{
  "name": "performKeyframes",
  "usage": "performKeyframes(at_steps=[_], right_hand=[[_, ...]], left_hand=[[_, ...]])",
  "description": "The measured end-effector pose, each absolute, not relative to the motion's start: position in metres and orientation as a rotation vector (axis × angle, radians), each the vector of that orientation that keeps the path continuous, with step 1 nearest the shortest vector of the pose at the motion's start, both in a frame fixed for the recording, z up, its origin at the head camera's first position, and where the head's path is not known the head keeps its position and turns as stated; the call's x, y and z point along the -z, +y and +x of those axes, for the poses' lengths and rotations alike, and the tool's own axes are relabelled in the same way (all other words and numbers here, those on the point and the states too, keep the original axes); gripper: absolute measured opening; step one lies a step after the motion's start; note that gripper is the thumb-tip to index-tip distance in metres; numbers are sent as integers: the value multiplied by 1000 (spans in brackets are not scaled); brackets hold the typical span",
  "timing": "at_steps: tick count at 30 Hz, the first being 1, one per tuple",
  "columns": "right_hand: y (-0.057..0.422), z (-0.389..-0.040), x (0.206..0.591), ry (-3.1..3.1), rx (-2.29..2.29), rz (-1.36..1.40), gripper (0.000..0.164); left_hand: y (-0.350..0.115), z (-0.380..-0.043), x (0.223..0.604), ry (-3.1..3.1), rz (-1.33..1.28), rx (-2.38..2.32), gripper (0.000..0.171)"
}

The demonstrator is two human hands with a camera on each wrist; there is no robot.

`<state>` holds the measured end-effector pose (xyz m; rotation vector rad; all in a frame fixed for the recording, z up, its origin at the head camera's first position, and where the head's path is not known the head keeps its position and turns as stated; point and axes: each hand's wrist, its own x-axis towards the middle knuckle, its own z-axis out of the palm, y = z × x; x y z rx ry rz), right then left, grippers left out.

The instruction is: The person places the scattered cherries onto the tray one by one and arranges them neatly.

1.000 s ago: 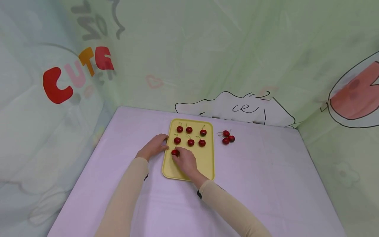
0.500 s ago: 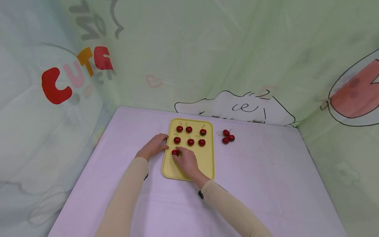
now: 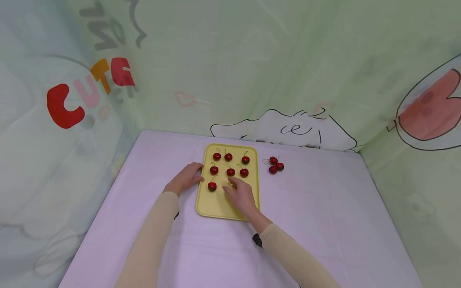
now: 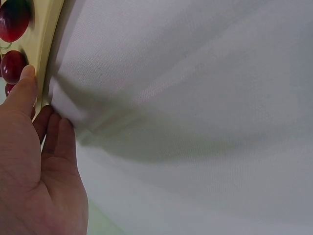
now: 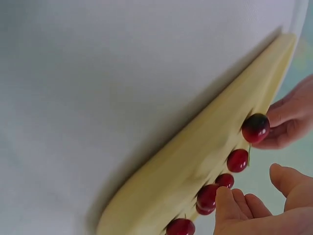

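Observation:
A yellow rectangular tray (image 3: 216, 210) holds several red cherries with thin stems, laid out in rows. My left hand (image 3: 185, 179) rests at the tray's left rim; in the left wrist view its thumb (image 4: 28, 81) reaches over the edge and the other fingers touch the outer side. One cherry (image 3: 212, 186) lies alone in the front row. To its right, over the tray, hovers my right hand (image 3: 242, 195), thumb and forefinger apart with nothing between them. Its forefinger is just in front of the middle row's centre cherry (image 3: 230, 172).
Three more cherries (image 3: 273, 169) lie bunched on the lilac tablecloth (image 3: 324, 208), right of the tray. A printed cloth backdrop (image 3: 252, 72) hangs behind and along both sides of the table.
My right hand has let go of the front-row cherry and moved right, its thumb and forefinger now apart. That cherry stays on the tray. The left hand keeps its place.

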<state>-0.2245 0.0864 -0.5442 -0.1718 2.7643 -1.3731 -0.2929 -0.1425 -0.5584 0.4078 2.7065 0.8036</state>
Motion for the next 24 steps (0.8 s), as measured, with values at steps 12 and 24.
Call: performKeyframes(at_steps=[12, 24], right_hand=[[128, -221, 542, 2860, 1494, -163, 40], [170, -228, 555, 2881, 1501, 48, 40]], left_hand=[[-143, -292, 558, 2712, 416, -809, 53], [-144, -293, 559, 2699, 405, -815, 54]])
